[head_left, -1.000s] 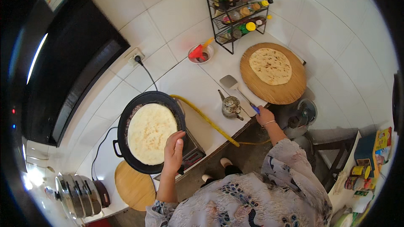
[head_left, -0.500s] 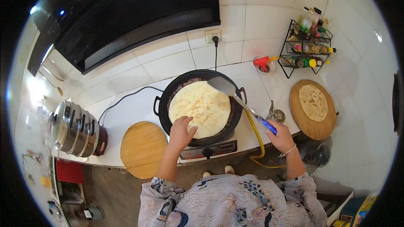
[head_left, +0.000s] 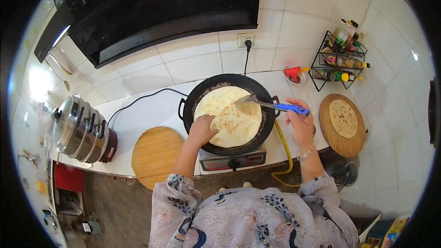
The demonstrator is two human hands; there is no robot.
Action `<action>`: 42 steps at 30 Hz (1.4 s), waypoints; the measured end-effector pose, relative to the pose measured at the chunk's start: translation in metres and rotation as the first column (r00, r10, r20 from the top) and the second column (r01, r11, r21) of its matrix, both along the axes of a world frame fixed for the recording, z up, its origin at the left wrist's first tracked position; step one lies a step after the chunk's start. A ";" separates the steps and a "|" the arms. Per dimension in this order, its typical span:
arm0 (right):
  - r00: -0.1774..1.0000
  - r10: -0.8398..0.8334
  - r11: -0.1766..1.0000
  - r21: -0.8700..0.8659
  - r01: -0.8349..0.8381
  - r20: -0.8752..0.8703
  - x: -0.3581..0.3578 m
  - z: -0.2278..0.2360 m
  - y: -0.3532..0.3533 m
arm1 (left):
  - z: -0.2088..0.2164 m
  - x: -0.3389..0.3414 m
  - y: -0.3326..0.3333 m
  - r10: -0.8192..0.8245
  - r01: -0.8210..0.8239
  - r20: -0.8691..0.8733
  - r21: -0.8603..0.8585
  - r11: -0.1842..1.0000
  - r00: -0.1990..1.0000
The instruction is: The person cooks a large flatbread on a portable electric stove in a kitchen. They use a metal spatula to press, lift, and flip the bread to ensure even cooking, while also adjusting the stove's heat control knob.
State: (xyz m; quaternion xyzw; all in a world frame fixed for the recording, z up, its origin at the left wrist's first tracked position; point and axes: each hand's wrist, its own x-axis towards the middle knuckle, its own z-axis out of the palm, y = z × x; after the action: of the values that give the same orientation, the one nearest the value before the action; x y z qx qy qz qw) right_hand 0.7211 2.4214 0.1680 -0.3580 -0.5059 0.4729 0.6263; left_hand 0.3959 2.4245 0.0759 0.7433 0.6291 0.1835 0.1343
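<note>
A large round pale flatbread [head_left: 228, 126] with light brown spots lies in a black two-handled pan [head_left: 240, 80]. My left hand [head_left: 202, 131] rests at the left edge of the bread, fingers stretched over it and thumb apart. In my right hand [head_left: 302, 128], beyond the pan's right handle, is a spatula [head_left: 275, 106] with a metal blade and a blue grip. Its blade is tilted, with the tip at the right part of the bread; whether it touches is hard to tell.
Under the pan is a cooker [head_left: 232, 160]. To the left are a round wooden board [head_left: 158, 156] and a stacked steamer [head_left: 80, 131]. Rightward lie another board [head_left: 328, 119] with a flatbread [head_left: 343, 118], a spice rack [head_left: 340, 59], a small bowl [head_left: 302, 79] and a yellow hose [head_left: 285, 144].
The spatula blade has come down and left from the pan's far right side onto the bread, tilting as it went. Its handle now lies closer to level. My left hand stays at the bread's edge.
</note>
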 end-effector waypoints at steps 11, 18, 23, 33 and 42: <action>0.944 0.020 1.000 -0.025 -0.013 0.328 -0.003 0.021 0.007 | -0.006 -0.011 0.013 -0.013 -0.006 -0.267 -0.073 0.997 0.964; 0.946 0.021 0.997 -0.075 0.004 0.323 -0.006 0.011 0.022 | -0.005 0.005 0.015 -0.018 -0.053 -0.325 -0.209 0.976 0.946; 0.987 -0.081 0.996 -0.019 0.084 0.139 -0.014 -0.020 0.033 | 0.007 0.047 -0.002 -0.029 0.023 -0.015 -0.310 0.950 0.999; 0.966 -0.019 0.999 0.046 0.008 0.259 0.046 0.035 -0.028 | 0.003 0.004 0.020 0.030 -0.039 -0.426 -0.013 0.999 0.904; 0.935 0.055 0.998 -0.056 -0.037 0.351 0.005 0.006 0.007 | 0.002 0.008 0.027 0.041 -0.155 -0.377 -0.276 0.949 0.925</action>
State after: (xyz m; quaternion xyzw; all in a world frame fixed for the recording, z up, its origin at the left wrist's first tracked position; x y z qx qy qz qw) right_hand 0.7260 2.4287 0.1745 -0.4398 -0.6064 0.4279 0.5056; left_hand 0.4035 2.4516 0.0782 0.7024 0.7004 -0.0498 0.1165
